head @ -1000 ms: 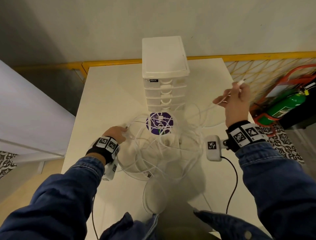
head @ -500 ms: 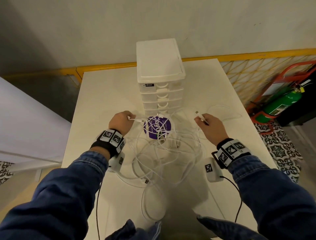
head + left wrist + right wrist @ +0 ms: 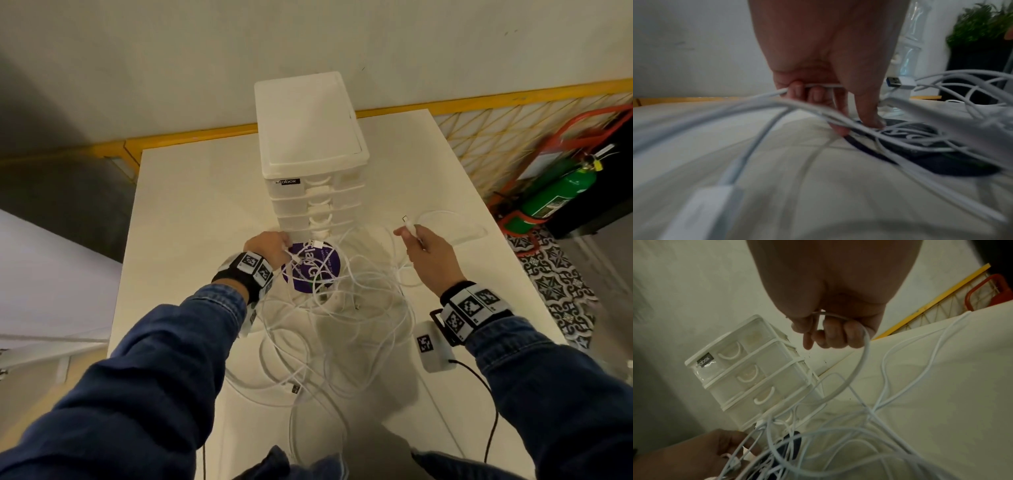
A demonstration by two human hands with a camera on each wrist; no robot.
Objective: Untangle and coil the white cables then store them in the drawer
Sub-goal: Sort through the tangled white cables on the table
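Note:
A tangle of white cables (image 3: 346, 308) lies on the white table (image 3: 191, 219) in front of the white drawer tower (image 3: 308, 144), partly over a purple round sticker (image 3: 313, 269). My left hand (image 3: 269, 245) is low beside the sticker and grips a cable (image 3: 818, 85) in curled fingers, with the thumb and a finger down at the sticker's edge. My right hand (image 3: 423, 245) is raised to the right of the tower and holds a cable end (image 3: 838, 316); its plug (image 3: 407, 221) sticks up from the fist. All the tower's drawers look closed.
A USB plug (image 3: 900, 82) lies by the sticker. A loose cable loop (image 3: 448, 226) runs toward the table's right edge. Beyond that edge stand a yellow mesh rail (image 3: 513, 137) and a green extinguisher (image 3: 561, 195) in a red stand.
My right hand came down from high at the right to just right of the tower, still holding the cable end. My left hand moved forward to the sticker's edge.

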